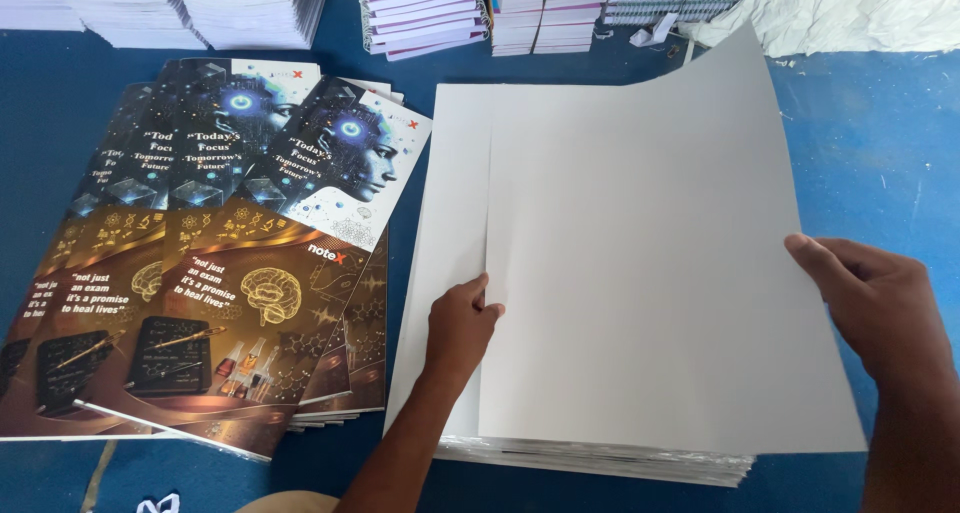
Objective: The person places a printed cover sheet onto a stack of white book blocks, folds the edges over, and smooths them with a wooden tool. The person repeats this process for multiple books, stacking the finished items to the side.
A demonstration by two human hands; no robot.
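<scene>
Plainly, both hands are on one large white sheet (pixel 650 263), lifted clear of the white stack (pixel 450 173) beneath it. The left hand (pixel 462 323), at about seven o'clock of the sheet, pinches its left edge between thumb and fingers, closed on the paper. The right hand (pixel 875 308), at about four o'clock, curls around the right edge, fingers behind and thumb in front, also gripping. Holding opposite edges keeps so wide and limp a sheet from sagging or folding; its top corner rises toward one o'clock, so the sheet stands tilted, its lower edge near the stack's front. The stack lies square on the blue desk (pixel 880 143), its layered edges showing at six o'clock. At nine o'clock of the sheet, well apart from it, printed covers (pixel 250 273) with dark blue and brown artwork lie fanned in an overlapping pile, each offset from the next so single ones can be picked off. Along twelve o'clock, piles of bound white booklets (pixel 420 13) stand in a row, with crumpled white sacking (pixel 860 8) at one o'clock.
</scene>
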